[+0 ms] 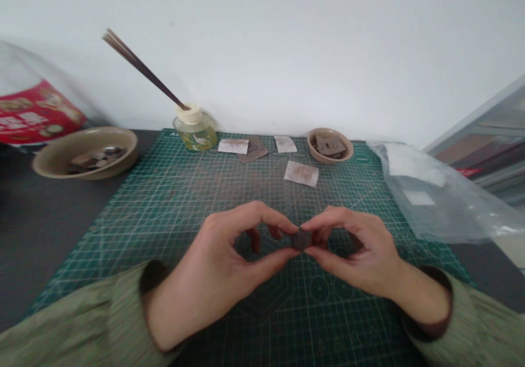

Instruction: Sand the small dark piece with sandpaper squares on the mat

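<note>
Left hand (221, 263), right hand (361, 246) pinch 1 dark piece (302, 239).

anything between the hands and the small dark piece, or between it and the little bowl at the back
Nothing visible separates them: the left hand and right hand both pinch the small dark piece. Toward the little bowl, only the right hand's own fingertips seem close to the path; a pale scrap lies low, just left of it.

You've got olive-green sleeves on, left sleeve (82, 318) and right sleeve (484, 323). Loose cuffs, dark inside openings. Left fabric creased. Left hand (217, 263), right hand (365, 252) bare.
</note>
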Tool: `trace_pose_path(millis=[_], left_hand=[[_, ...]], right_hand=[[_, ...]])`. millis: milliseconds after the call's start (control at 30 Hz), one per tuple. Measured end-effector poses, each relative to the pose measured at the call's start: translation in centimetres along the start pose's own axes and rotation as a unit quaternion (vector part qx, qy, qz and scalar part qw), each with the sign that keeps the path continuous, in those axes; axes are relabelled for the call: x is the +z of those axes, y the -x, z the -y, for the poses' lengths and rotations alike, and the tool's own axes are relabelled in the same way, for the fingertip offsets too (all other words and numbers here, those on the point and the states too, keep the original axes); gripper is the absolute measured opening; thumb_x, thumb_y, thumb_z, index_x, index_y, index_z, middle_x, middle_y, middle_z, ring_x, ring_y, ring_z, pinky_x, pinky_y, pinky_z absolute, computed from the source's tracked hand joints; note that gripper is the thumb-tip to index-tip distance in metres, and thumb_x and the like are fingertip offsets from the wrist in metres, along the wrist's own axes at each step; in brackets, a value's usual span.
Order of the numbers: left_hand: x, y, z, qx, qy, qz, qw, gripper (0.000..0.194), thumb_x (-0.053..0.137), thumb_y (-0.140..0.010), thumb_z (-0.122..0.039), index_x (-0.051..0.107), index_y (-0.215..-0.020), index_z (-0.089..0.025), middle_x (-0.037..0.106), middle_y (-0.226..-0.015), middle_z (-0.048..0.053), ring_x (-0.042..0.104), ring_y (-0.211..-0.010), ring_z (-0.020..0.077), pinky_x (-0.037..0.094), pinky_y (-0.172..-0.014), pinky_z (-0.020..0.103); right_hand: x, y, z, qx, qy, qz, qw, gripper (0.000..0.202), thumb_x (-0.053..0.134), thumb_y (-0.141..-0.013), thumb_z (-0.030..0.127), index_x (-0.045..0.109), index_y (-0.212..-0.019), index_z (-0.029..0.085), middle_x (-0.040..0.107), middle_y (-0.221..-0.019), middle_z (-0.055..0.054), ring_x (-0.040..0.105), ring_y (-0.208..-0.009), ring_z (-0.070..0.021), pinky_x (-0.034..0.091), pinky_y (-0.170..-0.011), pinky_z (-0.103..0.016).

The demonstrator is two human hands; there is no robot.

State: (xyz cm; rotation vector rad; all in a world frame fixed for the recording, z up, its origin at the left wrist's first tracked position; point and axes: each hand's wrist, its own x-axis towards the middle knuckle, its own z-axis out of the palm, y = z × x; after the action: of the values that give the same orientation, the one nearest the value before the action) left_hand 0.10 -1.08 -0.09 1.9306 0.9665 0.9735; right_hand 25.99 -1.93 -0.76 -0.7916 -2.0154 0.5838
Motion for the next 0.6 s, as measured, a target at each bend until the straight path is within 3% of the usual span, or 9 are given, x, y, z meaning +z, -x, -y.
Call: trace_pose_path(millis=[300, 600], left_hand=[[-0.08, -0.49, -0.87, -0.004, 0.037, 0.0, 0.999, 0.009, 0.087, -0.099, -0.026, 0.086, -0.107, -0.032, 0.085, -0.095, -0.007, 0.075, -0.08, 0.0108, 0.059, -0.071, 0.021], [-0.08, 0.02, -0.57, -0.015, 0.034, 0.012, 0.999, 0.02, 0.091, -0.094, -0.026, 0.084, -0.111, -0.033, 0.085, -0.1, -0.006, 0.075, -0.081, 0.0107, 0.06, -0.071, 0.021]], right_hand=[[-0.07, -0.01, 0.22, -0.007, 0.002, -0.005, 1.0, 0.025, 0.086, -0.097, 0.016, 0.076, -0.12, 0.019, 0.079, -0.085, 0.001, 0.075, -0.069, -0.0105, 0.061, -0.07, -0.021], [-0.14, 0.02, 0.33, -0.005, -0.012, -0.006, 1.0, 0.024, 0.088, -0.096, 0.016, 0.076, -0.118, 0.018, 0.08, -0.087, 0.0, 0.075, -0.068, -0.0104, 0.061, -0.069, -0.02]])
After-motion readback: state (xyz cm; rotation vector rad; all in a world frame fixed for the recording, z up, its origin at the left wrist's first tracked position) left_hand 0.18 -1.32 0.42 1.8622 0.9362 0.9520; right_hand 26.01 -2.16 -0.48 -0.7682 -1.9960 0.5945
